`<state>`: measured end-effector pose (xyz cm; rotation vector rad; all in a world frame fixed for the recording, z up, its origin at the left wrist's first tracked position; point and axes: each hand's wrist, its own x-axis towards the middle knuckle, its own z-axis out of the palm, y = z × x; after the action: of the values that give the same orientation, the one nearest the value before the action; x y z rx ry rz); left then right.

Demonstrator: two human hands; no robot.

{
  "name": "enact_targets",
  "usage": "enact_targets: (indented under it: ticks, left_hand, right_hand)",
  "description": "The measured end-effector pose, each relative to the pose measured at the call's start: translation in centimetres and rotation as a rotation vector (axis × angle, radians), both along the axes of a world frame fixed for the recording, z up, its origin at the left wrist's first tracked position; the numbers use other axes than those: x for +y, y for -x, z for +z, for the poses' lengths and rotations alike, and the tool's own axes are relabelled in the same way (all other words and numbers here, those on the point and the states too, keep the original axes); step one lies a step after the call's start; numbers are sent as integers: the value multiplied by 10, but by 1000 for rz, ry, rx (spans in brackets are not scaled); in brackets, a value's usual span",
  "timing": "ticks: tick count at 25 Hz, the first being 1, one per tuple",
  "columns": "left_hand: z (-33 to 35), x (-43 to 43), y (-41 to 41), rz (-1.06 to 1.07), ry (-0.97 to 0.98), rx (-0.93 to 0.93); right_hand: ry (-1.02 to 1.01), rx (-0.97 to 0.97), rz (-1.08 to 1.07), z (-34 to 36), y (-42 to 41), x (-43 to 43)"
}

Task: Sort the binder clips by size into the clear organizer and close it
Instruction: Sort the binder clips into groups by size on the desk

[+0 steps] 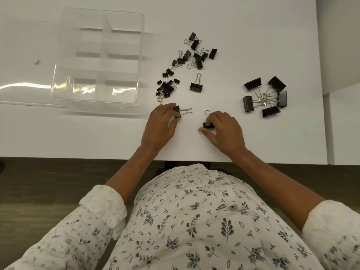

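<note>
The clear organizer (97, 61) lies open at the back left of the white table, its compartments holding nothing I can see. Between it and my hands lies a loose pile of small and medium black binder clips (187, 61). One medium clip (196, 84) stands alone below that pile. Several large clips (265, 97) form a cluster at the right. My left hand (159, 127) pinches a medium clip (178, 112) whose wire handles point right. My right hand (224, 131) grips another medium clip (208, 124) whose handle points away from me.
The organizer's clear lid (25, 94) lies flat to the left of the box. The table's front edge (78, 157) runs just below my wrists, with dark floor beneath. A second white surface (342, 123) adjoins at the right.
</note>
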<state>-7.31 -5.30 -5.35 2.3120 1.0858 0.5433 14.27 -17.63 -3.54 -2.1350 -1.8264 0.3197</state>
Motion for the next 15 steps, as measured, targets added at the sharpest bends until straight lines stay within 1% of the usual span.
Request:
enact_targets:
  ticks: [3,5,9,12,15]
  left_hand:
    - [7,-4,-13,-49,66,-4]
    - [11,-8,-25,-86,101,5]
    - [16,-13,-41,-145,147,0]
    - [16,-17,-39,-168,161,-19]
    - [17,-19,-35,-155,207,-32]
  right_hand:
    - [-48,145,-85,0,-9,-20]
    - [-76,205,-113,4,-13,-27]
    - [-93,237,-92,11,-17,-24]
    - [-29,226,-12,9,-17,-20]
    - [9,233,-3,9,-20,-18]
